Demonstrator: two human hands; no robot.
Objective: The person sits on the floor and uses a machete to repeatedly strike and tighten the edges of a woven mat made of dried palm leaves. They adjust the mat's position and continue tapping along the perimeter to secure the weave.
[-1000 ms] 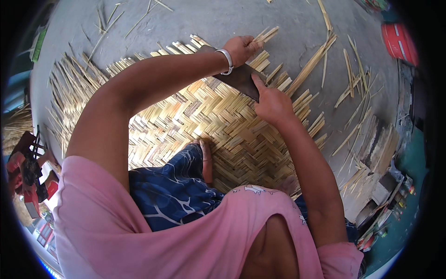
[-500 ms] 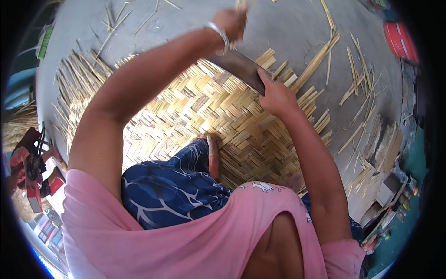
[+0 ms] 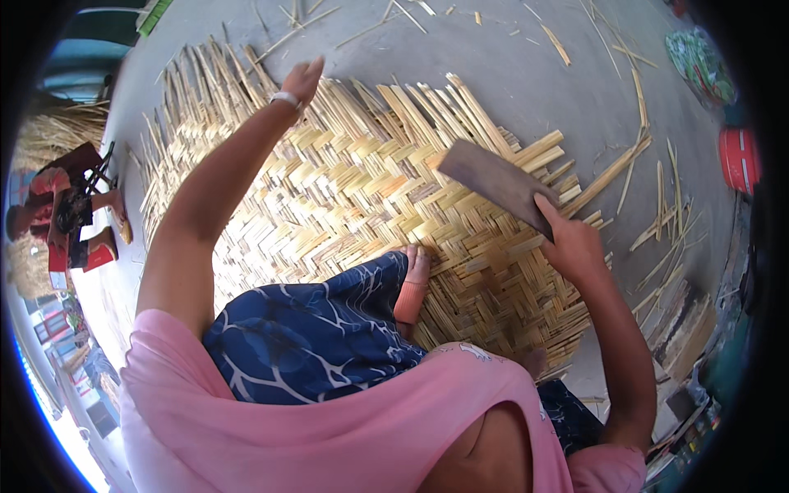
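Observation:
A broad, dark-bladed cleaver (image 3: 497,185) is gripped in my right hand (image 3: 575,246), thumb or finger laid along the blade's rear end. Its flat blade reaches leftward over the right part of a woven mat (image 3: 353,205) of split bamboo or cane strips. My left hand (image 3: 302,82), with a pale bangle (image 3: 286,100) on the wrist, is stretched out above the mat's far edge. Its fingers look extended and hold nothing that I can see. Uneven strip ends (image 3: 460,103) stick out along the far and right edges. My bare foot (image 3: 417,264) rests on the mat.
Loose strips and offcuts (image 3: 637,156) are scattered over the grey floor (image 3: 477,49). A red container (image 3: 738,160) and a green-white tangled bundle (image 3: 699,66) stand at the far right. Another person (image 3: 57,193) sits at the left. A wooden block (image 3: 682,329) lies at the right.
My left hand has swung left and no longer shows the pale piece it held. The cleaver, still in my right hand, has shifted right and down in view. The view itself has also shifted.

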